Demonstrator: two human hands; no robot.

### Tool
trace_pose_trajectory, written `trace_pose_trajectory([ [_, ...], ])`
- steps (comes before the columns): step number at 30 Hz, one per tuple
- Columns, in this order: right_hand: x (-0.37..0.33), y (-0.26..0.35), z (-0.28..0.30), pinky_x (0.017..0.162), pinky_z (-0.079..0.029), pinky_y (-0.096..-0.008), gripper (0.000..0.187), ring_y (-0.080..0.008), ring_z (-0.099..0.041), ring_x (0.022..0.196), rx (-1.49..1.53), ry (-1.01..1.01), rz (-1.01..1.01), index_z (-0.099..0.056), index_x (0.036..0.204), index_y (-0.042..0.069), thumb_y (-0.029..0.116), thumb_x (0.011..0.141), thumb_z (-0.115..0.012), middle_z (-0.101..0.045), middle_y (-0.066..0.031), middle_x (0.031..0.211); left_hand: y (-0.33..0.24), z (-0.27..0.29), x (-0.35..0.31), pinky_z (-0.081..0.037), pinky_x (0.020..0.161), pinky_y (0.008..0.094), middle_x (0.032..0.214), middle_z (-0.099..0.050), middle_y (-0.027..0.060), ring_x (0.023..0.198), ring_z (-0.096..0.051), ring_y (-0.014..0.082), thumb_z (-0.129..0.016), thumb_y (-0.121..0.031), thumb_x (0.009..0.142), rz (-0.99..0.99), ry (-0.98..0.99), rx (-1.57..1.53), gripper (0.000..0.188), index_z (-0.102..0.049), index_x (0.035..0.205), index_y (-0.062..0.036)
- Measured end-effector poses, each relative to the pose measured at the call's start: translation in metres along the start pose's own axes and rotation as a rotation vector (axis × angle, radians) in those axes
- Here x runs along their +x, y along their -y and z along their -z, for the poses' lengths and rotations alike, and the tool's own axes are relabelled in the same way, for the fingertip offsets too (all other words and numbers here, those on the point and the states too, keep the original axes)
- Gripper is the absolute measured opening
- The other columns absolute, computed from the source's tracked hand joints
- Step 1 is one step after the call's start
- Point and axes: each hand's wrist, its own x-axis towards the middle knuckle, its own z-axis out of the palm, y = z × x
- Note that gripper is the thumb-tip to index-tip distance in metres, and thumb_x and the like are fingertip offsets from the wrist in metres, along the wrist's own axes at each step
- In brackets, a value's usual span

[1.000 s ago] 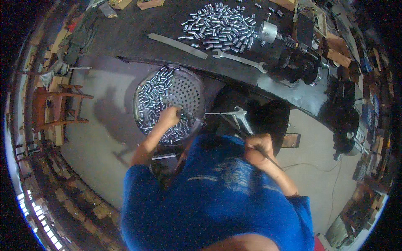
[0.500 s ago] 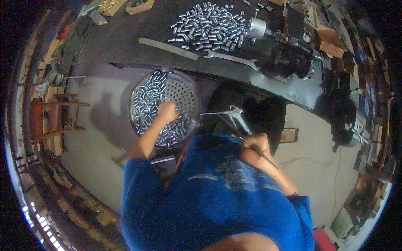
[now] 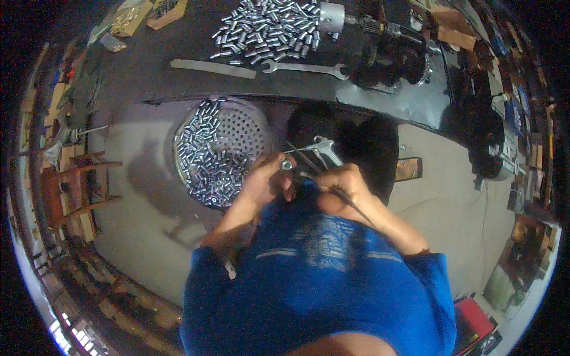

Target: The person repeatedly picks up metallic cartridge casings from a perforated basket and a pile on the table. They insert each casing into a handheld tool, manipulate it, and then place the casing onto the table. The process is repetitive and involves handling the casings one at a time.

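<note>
My left hand (image 3: 264,183) is closed around a short shiny metal sleeve (image 3: 287,165), whose round open end faces up. Close beside it, my right hand (image 3: 342,187) grips a long thin dark rod (image 3: 359,212) that sticks out on both sides of the fist. The rod's far end lies near the sleeve; whether they touch I cannot tell. Just beyond my hands is a silver air blow gun (image 3: 325,151) with a thin nozzle. To the left, a round perforated metal pan (image 3: 243,126) holds many similar small metal sleeves (image 3: 202,148), heaped on its left and near side.
On the dark workbench (image 3: 142,71) ahead lie a pile of metal sleeves (image 3: 267,29), a flat metal bar (image 3: 214,69) and an open-end wrench (image 3: 306,68). A machine with a chuck (image 3: 331,18) stands at its right. A wooden chair (image 3: 89,184) stands at left.
My left hand has left the sleeves in the pan and come right, beside my right hand, now with a sleeve in it. My right hand has shifted slightly left and up with the rod.
</note>
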Motion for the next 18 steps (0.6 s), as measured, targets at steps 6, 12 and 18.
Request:
trace_pose_trajectory([
  [6,0.0,-0.006,-0.002,0.043,-0.034,-0.0355,0.014,-0.0283,-0.042,0.044,-0.011,-0.054,0.035,-0.043,0.054,0.002,0.002,0.058,-0.057,-0.041,-0.0128,0.049,-0.005,-0.01,-0.004,-0.046,0.04,0.028,0.059,-0.056,0.0061,0.042,-0.052,0.0155,-0.048,-0.033,0.088,-0.055,-0.096,0.132,0.033,-0.058,0.088,-0.0012],
  [12,0.008,0.001,-0.002,0.047,-0.043,-0.0409,0.005,-0.0314,-0.055,0.051,-0.093,-0.011,0.105,-0.054,0.06,0.003,0.007,0.058,-0.055,-0.05,-0.0152,0.053,-0.011,-0.017,-0.009,-0.046,0.047,0.0234,0.072,-0.059,0.0048,0.053,-0.055,0.0111,-0.059,-0.019,0.083,-0.223,-0.054,0.488,0.02,-0.06,0.088,0.0002],
  [18,0.0,-0.018,-0.01,0.042,-0.033,-0.0329,0.013,-0.0224,-0.042,0.042,-0.067,-0.095,0.044,-0.044,0.054,0.005,0.004,0.062,-0.055,-0.04,-0.009,0.046,-0.019,-0.033,-0.007,-0.046,0.075,0.0253,0.088,-0.061,0.0061,0.082,-0.056,0.0126,-0.065,-0.004,0.076,-0.367,0.007,0.707,0.018,-0.059,0.093,0.0011],
])
